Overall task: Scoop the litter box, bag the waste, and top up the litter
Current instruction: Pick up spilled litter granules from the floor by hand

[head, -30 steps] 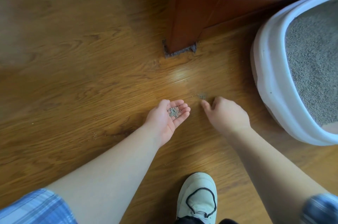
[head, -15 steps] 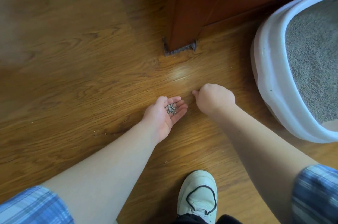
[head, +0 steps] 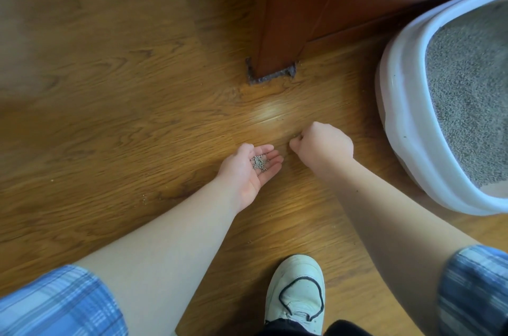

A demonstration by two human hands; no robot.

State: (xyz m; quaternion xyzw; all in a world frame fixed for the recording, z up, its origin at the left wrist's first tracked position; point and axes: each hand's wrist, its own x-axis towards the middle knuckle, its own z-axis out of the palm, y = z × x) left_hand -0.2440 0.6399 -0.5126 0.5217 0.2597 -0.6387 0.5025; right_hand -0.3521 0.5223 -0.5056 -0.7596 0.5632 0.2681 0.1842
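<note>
**Right hand drops onto the spill, and the floor cluster is out of sight**

Start far out to the left of your left hand: three lone stray grains sit on the wood floor, untouched.

Now your left hand. It's palm up, fingers relaxed and lightly cupped, carrying one small heap of litter granules at the base of the fingers. That heap looks no bigger than a second ago, so nothing new has gone in.

Beyond the fingertips stands one wooden furniture leg. Back towards you, below both wrists, is one white shoe.

Just right of the left palm, almost fingertip to fingertip, is your right hand. It's knuckles up, fingers curled tight, with thumb and forefinger tips down at the boards.

Here's the change. A second ago a little cluster of grains lay on the floor just past that hand. The hand has slid forward and left over the spot, and the cluster no longer shows. I can't tell whether the grains are in the pinch or only hidden under the knuckles. If you've caught them, this patch is done and the drop into the left palm comes next.

Well off to the right of the right hand sits one white litter box, holding a bed of grey litter. My guess is the handful goes there.
</note>
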